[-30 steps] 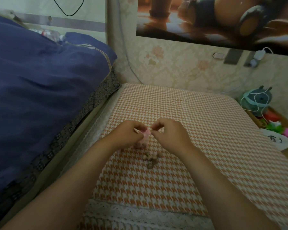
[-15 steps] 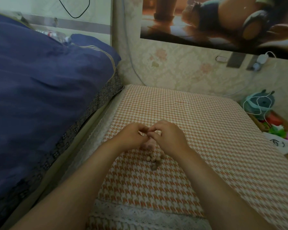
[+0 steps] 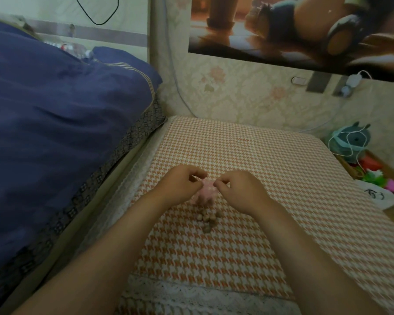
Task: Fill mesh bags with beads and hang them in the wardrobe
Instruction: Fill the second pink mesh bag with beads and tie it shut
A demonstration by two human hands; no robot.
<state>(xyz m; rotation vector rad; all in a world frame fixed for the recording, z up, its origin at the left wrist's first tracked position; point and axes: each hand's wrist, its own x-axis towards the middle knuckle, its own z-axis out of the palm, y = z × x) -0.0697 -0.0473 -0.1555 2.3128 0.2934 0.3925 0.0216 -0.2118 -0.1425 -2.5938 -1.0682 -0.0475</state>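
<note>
Both hands (image 3: 210, 189) pinching gauzy pink mesh bag (image 3: 204, 193) — round beads (image 3: 208, 220) below

The bag (image 3: 205, 192) looks like soft pink mesh. The cover (image 3: 271, 201) is woven checked cloth, edged with lace (image 3: 191, 294). The blanket (image 3: 55, 110) is smooth cloth.

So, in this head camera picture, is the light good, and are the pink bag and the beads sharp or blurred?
Head view: the light is dim and warm, with no glare. The pink mesh bag between the left hand and right hand is soft and its mesh cannot be made out. The beads show only as a blurry brown cluster. The wide lens bends the checked cover toward its edges.
</note>
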